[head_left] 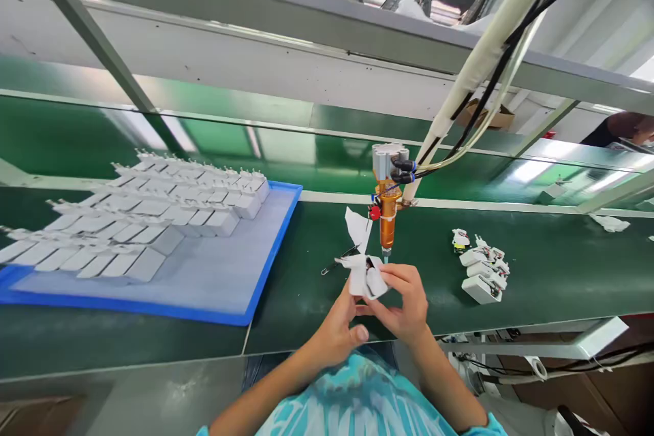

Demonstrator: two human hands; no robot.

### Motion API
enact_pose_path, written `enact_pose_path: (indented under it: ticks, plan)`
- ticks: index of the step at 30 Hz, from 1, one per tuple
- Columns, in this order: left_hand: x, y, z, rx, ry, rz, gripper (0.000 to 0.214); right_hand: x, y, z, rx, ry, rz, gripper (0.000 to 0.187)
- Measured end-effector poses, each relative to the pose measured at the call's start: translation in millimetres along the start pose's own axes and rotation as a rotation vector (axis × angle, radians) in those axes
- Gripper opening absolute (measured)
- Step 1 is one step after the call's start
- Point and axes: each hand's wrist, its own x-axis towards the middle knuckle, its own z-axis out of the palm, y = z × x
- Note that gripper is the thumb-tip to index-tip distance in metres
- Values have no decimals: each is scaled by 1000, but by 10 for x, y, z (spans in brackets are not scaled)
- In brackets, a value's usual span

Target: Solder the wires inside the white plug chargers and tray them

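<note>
Above the bench's front part, both hands hold a white plastic housing (pixel 364 278), tilted, with a dark gap in its top. My left hand (pixel 334 327) supports it from the lower left with the fingers, its thumb standing away. With thumb and fingers, my right hand (pixel 406 300) grips the right side. Just above the right fingertips is the tip of an orange and silver pneumatic tool (pixel 389 211); whether it touches the housing I cannot tell. Behind the housing are a white pointed piece (pixel 358 228) and a dark thin tool with a looped end (pixel 331 267).
A blue-rimmed tray (pixel 276 252) on the left carries several rows of white housings (pixel 153 208). Several white housings with exposed parts (pixel 484 271) lie to the right. A slanted pole (pixel 460 102) with hoses crosses overhead. Another person (pixel 626 128) is at the far right.
</note>
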Motion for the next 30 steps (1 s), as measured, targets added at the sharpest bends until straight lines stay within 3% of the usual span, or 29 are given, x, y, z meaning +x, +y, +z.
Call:
enact_pose_path:
  ticks: [3, 6, 9, 14, 19, 24, 28, 30]
  plan:
    - [44, -16, -75, -59, 120, -137, 86, 4, -85, 236, -1, -122, -3, 29]
    - [21, -15, -252, -27, 230, -211, 80, -1, -63, 339, 33, -201, 6, 35]
    - [-4, -30, -365, -70, 301, -247, 82, -1, -28, 384, 67, -204, -1, 37]
    - [28, 38, -393, -142, 505, -245, 65, -3, -43, 436, 98, -162, 0, 34]
    - [22, 65, -349, -101, 474, -176, 57, -23, -96, 505, 107, -131, 35, 33]
    - [-57, -43, -321, 8, 332, -94, 81, -28, -156, 570, 64, -81, 67, 34]
    - [-57, -21, -388, 112, 428, -176, 63, 3, -158, 468, 208, -221, 144, 24]
    - [-46, 25, -427, 45, 446, -218, 61, 44, -96, 364, 307, -207, 221, 22]
